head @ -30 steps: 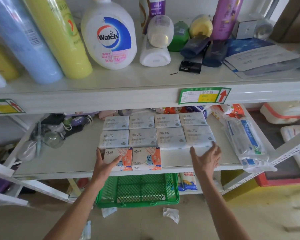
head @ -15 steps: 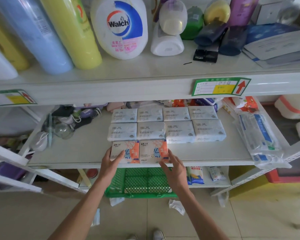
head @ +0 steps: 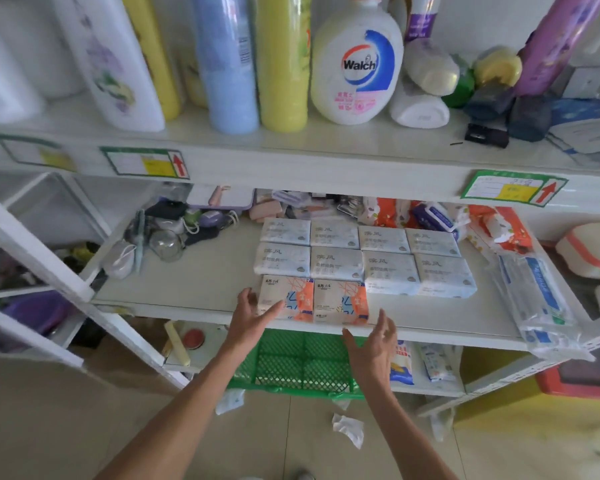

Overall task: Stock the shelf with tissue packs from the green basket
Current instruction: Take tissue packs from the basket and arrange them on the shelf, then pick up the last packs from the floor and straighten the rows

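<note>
Both hands have drawn back off the orange-and-white tissue packs (head: 314,301). Left hand (head: 253,318) hovers at the packs' 8 o'clock, fingers spread, holding nothing, thumb just over the left pack's corner. Right hand (head: 373,346) hangs at 5 o'clock, grip apart and empty, clear of the shelf (head: 187,289) edge. Grey tissue packs (head: 364,258) sit in two rows behind. Green basket (head: 302,368) waits below, between the forearms.

i'm standing in a small shop: white metal shelves (head: 291,168) are carrying green price tags (head: 513,187) on their edges, toiletry bottles (head: 355,64) are lining the top, and tissue packs (head: 336,263) are sitting in rows below.
</note>
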